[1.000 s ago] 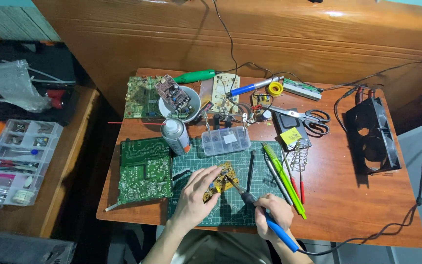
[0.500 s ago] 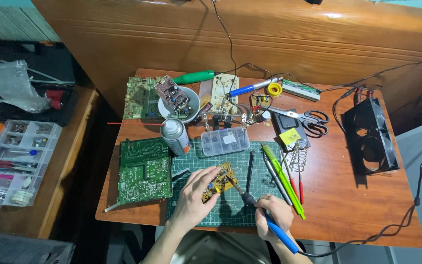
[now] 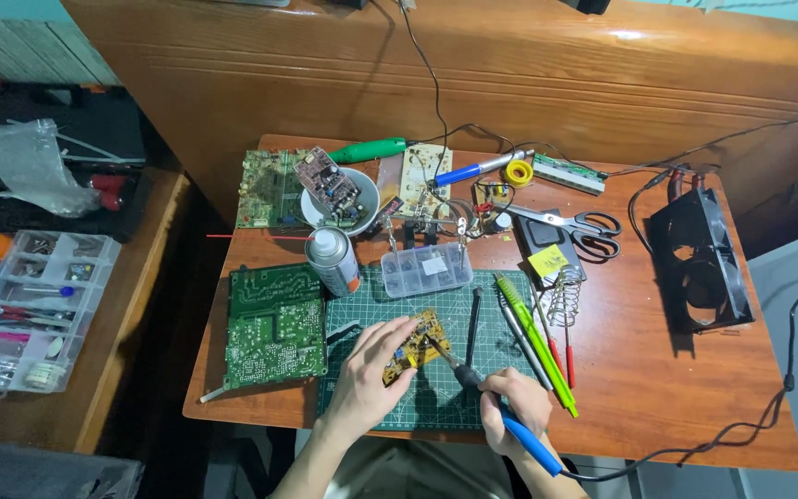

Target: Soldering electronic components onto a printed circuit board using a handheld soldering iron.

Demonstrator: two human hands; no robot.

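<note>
Nothing of note has moved since the earlier frames: your hands sit where they were, only the view shifts slightly. You work at the wooden table [image 3: 676,397], over the green cutting mat [image 3: 436,411] at its near edge, with a large green circuit board [image 3: 275,325] lying just left of the mat. Your left hand [image 3: 368,368] is closed on the small yellow-brown circuit board [image 3: 415,344], holding it tilted on the mat. Your right hand [image 3: 514,407] is wrapped around the blue-handled soldering iron [image 3: 487,402], its tip touching the small board. You appear to be mid-joint; the next move likely calls for a steady tip and a firm hold on the board
</note>
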